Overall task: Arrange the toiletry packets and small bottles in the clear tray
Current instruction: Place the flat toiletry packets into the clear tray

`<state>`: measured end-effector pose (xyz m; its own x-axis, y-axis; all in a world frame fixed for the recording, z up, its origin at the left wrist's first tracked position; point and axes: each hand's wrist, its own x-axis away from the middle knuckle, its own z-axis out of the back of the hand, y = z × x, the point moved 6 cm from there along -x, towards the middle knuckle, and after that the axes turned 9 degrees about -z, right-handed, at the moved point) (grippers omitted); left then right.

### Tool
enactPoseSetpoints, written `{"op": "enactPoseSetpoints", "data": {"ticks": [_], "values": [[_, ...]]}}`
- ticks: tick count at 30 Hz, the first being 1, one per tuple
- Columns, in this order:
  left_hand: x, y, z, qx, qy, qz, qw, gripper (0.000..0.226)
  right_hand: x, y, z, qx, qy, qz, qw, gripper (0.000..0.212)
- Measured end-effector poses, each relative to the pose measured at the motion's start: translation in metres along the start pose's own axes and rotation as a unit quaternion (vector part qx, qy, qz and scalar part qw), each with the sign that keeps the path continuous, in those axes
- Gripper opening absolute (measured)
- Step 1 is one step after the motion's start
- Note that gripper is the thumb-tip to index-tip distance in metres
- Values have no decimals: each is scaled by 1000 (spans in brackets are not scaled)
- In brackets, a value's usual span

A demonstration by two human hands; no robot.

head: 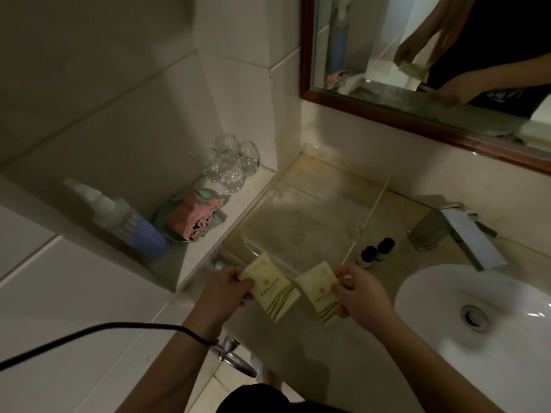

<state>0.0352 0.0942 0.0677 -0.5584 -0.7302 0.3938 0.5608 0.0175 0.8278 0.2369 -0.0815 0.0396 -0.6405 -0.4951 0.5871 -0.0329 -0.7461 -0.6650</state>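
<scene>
My left hand [226, 289] pinching a flat cream packet [272, 290], my right hand [360, 293] pinching a matching second packet [319, 293], clear rectangular tray [313, 213] behind, two dark-capped bottles [368, 255] just beside it

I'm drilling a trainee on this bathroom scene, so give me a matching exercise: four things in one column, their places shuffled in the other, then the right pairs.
1. packets
2. small bottles
3. glasses
4. folded cloth

A. on the ledge, next to the spray bottle
B. on the counter, between clear tray and faucet
C. one in the left hand, one in the right hand
D. at the ledge's far end

Pairs: 1-C, 2-B, 3-D, 4-A
</scene>
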Motion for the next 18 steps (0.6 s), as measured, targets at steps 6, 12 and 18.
{"op": "enactPoseSetpoints", "data": {"ticks": [6, 12, 18], "values": [[-59, 17, -1, 44, 18, -24, 999, 17, -21, -31, 20, -2, 41, 4, 999, 4], [-109, 36, -25, -11, 8, -73, 997, 28, -44, -56, 25, 29, 44, -4, 999, 14], [-131, 27, -38, -175, -20, -89, 980, 29, -77, -67, 3, 79, 3, -42, 996, 13]]}}
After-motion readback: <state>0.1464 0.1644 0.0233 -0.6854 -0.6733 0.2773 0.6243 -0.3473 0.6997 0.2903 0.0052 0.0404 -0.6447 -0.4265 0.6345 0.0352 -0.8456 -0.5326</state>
